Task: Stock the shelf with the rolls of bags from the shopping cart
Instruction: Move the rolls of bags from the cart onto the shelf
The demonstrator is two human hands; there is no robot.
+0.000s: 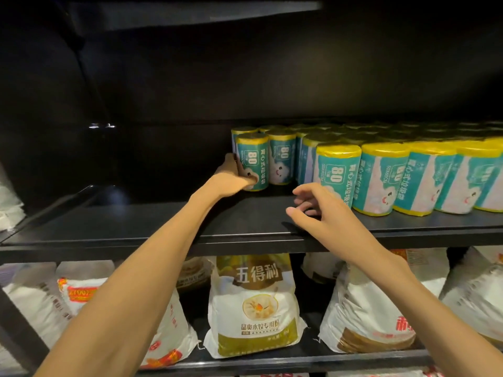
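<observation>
Two hands are seen: the left hand [232, 178] and the right hand [321, 210]. Two shelf boards are visible, the upper shelf [163, 227] and the lower shelf [272, 361]. Rolls of bags [337, 170] stand in several rows; five can be counted along the front, while the rows behind are too dim to be counted. At least five flour sacks [254, 303] are counted below.

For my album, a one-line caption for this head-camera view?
Left hand grips a teal, yellow-capped bag roll on the black shelf; right hand hovers open.
</observation>
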